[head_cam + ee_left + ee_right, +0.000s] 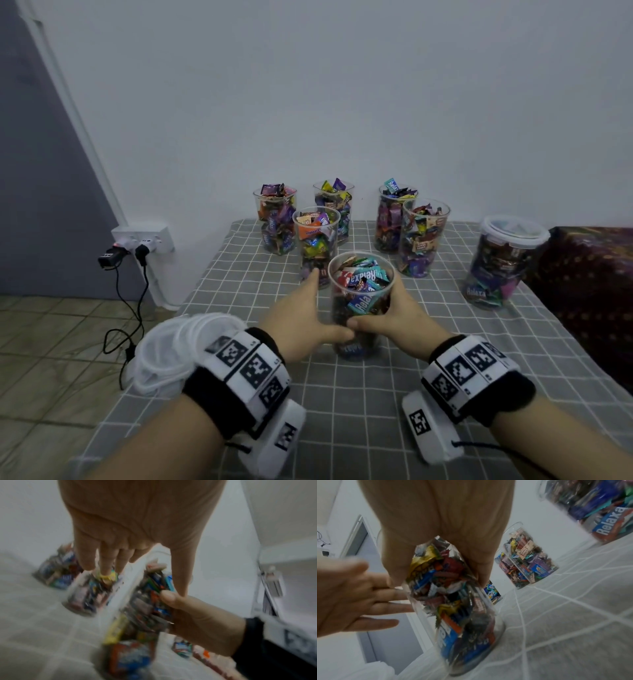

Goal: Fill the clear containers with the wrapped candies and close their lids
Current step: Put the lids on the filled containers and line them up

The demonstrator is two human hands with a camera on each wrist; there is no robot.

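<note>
On the checked table cloth (394,394) stand 7 clear containers of wrapped candies, and only the one at 3 o'clock (503,270) has a lid. The nearest container (360,291) stands open at the centre – the right hand (404,317) wraps its fingers around it, while the left hand (301,317) lies beside it at 9 o'clock with straight fingers. A pile of lids (171,353) lies at 8 o'clock.

Both forearms stretched forward side by side, each wrist wrapped in a black band bearing white marker blocks. Left hand (301,308) held flat with fingers straight and slightly spread, thumb (337,334) reaching inward to meet the other thumb. Right hand (394,313) curled inward, thumb (359,323) in front and fingers wrapped round the far side.
</note>
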